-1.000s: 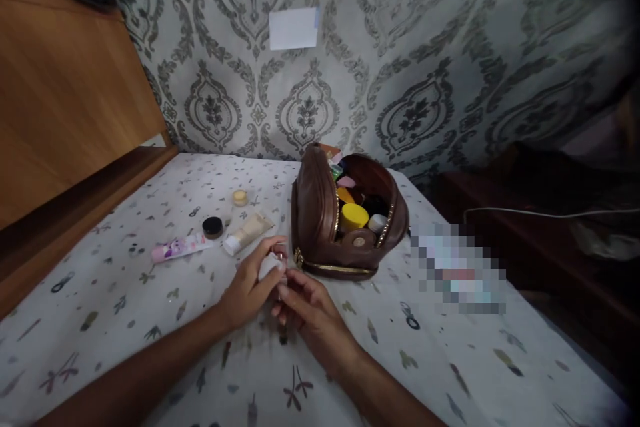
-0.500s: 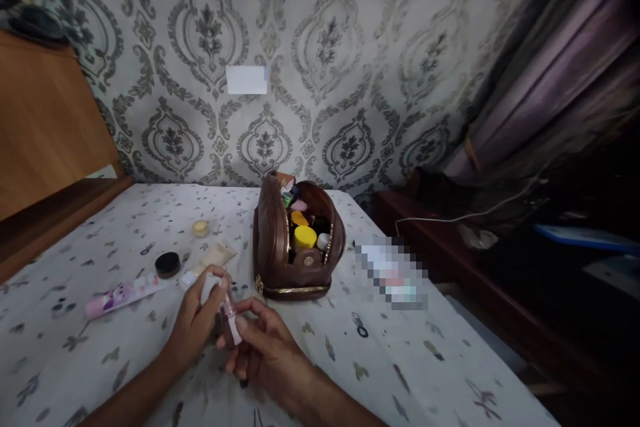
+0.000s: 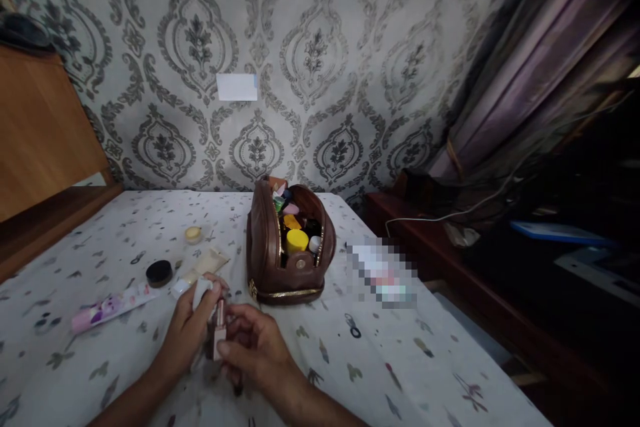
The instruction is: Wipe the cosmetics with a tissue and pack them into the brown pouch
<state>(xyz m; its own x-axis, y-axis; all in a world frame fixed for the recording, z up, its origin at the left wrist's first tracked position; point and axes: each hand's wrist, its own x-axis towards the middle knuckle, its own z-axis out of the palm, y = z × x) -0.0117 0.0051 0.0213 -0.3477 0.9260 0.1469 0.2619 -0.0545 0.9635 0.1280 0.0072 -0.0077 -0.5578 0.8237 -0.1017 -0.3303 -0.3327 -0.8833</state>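
Near the front of the bed-like cloth surface, my right hand pinches a slim pink lipstick with a shiny narrower upper part, held upright. Close beside it, my left hand is closed on a small white piece that looks like a folded wipe; its fingertips are by the lipstick's top. Beyond the hands stands an unzipped brown cosmetic bag, filled with several items, among them a yellow-lidded jar. A cream squeeze tube lies just past my left hand.
To the left lie a pink-and-white tube, a black-lidded jar and a small yellow-lidded pot. A pixelated packet is right of the bag. A wooden panel borders the left; a dark red ledge runs along the right.
The lipstick has turned from a tilt to more upright in my right hand. Both hands have shifted slightly left and down, and the whole view has moved a little.
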